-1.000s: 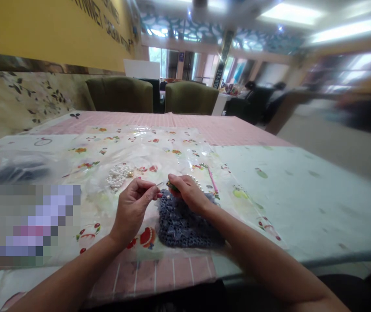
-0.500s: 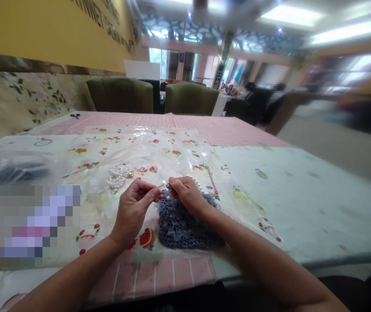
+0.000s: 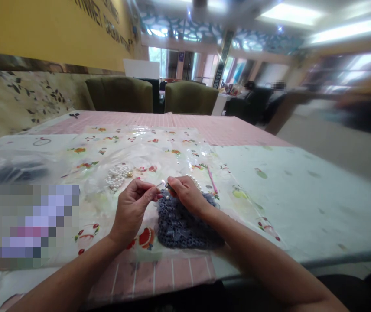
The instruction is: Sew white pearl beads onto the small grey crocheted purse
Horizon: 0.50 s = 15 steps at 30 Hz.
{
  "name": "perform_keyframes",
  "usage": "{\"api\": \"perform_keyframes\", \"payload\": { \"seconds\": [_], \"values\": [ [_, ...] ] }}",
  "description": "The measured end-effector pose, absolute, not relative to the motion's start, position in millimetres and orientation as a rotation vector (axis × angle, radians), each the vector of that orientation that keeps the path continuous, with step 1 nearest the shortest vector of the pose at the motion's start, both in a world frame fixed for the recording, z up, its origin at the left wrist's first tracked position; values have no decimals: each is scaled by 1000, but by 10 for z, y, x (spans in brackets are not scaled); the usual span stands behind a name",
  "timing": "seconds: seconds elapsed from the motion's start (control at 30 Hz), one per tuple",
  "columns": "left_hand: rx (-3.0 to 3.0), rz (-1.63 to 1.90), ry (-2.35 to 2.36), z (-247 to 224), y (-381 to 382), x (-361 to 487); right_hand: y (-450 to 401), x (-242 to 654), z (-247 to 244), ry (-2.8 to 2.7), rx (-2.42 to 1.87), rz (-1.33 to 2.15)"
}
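Restaurant or café, probably, the distance being blurred: upholstered chairs (image 3: 191, 99) at twelve o'clock, lettered yellow wall (image 3: 42, 30) at ten.

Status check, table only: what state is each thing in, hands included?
Left hand, pinching a thin piece
Right hand, closed around a small object, mostly hidden
Blue-grey crochet piece, lying, partly covered
White pearl beads, mostly heaped
Pink crochet hook, lying, unheld
Black scissors, lying; open or shut unclear
Clear plastic bag, lying, contents blurred

Bright glare from ceiling lights (image 3: 292, 14), shine on the plastic sheet (image 3: 159, 143), heavy blur toward the right edge.
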<state>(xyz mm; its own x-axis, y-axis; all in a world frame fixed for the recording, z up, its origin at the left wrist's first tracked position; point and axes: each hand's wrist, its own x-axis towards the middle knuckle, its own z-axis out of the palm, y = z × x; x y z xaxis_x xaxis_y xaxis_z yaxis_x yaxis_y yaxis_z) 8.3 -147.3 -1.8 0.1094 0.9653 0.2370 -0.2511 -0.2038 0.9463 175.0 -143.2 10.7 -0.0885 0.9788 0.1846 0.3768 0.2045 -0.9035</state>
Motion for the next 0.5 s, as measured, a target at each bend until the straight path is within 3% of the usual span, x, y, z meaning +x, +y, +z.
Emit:
{"api": "perform_keyframes", "payload": {
  "seconds": [0.5],
  "values": [
    [1236, 1363, 792, -32, -1470, 84, -1436, 1753, 118, -1645, -1311, 860]
  ]
}}
